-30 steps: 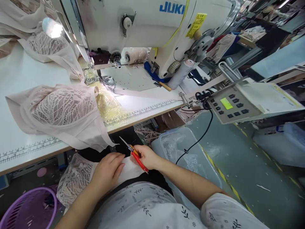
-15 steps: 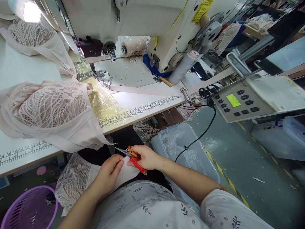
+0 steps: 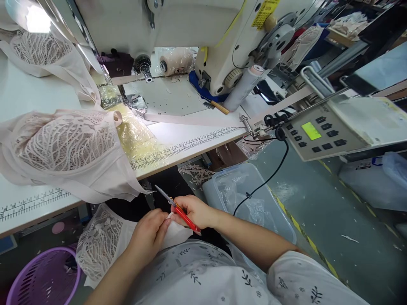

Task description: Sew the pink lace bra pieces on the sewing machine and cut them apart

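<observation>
My left hand (image 3: 149, 235) is closed on the edge of a pale pink lace bra (image 3: 98, 243), which lies across my lap and hangs down on the left. A pair of scissors (image 3: 187, 219) with red and orange handle parts is tucked in my right hand (image 3: 200, 212). Their blades point up and left, away from the cloth, and look closed. The right thumb and fingertips meet the fabric beside my left fingertips; the exact pinch is partly hidden. Another lace bra (image 3: 66, 148) lies on the table's edge, its pointed strap end just above the blade tips.
A sewing machine (image 3: 178, 25) stands on the white table with a printed ruler (image 3: 190, 142). On the right is a control box (image 3: 327, 131) with a hanging cable. Below are a clear plastic bin (image 3: 254, 203) and a purple basket (image 3: 44, 275).
The scissors have turned in my right hand, and the blades have swung up off the cloth. My right fingertips have come closer to my left ones at the fabric.
</observation>
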Motion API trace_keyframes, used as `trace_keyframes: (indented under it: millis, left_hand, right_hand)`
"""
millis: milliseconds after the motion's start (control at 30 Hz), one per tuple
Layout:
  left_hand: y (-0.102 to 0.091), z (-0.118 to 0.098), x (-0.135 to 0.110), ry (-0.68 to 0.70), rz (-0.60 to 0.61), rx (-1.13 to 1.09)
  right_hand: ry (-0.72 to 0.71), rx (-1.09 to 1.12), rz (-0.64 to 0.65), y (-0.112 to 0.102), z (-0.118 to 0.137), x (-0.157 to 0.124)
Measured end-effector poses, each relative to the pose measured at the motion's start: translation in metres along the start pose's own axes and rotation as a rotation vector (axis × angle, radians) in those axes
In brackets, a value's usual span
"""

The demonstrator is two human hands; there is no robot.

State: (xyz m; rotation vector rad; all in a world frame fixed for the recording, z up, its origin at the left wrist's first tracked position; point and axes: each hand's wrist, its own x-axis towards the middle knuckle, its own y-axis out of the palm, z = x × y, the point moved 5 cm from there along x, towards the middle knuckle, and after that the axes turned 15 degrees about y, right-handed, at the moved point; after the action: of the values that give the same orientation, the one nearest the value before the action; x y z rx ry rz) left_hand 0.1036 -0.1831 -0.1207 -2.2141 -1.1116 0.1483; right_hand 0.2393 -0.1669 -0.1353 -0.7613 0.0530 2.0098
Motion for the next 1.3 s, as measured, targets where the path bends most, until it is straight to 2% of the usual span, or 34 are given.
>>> trace_keyframes:
  millis: [133,200,300,400,533,800,1067,1300]
  left_hand:
    - [-0.01,-0.002,0.0,-0.007,-0.175,-0.132]
    - [-0.019,-0.001,-0.003,-0.028,-0.254,-0.198]
    - [-0.03,-0.002,-0.009,-0.05,-0.315,-0.227]
    - [-0.04,-0.004,-0.016,-0.052,-0.364,-0.191]
    - [-0.048,-0.007,-0.019,-0.064,-0.452,-0.1]
    - [-0.049,-0.007,-0.02,-0.083,-0.485,-0.04]
    - [-0.049,-0.005,-0.022,-0.048,-0.527,-0.008]
    - [-0.048,-0.003,-0.022,-0.091,-0.514,-0.036]
  right_hand:
    - [-0.043,0.03,0.055,-0.003,0.002,-0.002]
    - [-0.121,-0.071,0.037,-0.007,0.003,-0.001]
    - [-0.22,-0.334,-0.042,-0.008,0.002,0.001]
    - [-0.236,-0.504,-0.046,-0.002,-0.003,0.005]
    - [-0.234,-0.582,-0.037,0.007,-0.006,0.005]
    - [-0.232,-0.632,-0.103,0.006,-0.004,0.002]
    - [-0.177,-0.677,-0.103,0.004,-0.001,0.002]
    - [-0.157,-0.651,-0.102,0.004,0.0,0.001]
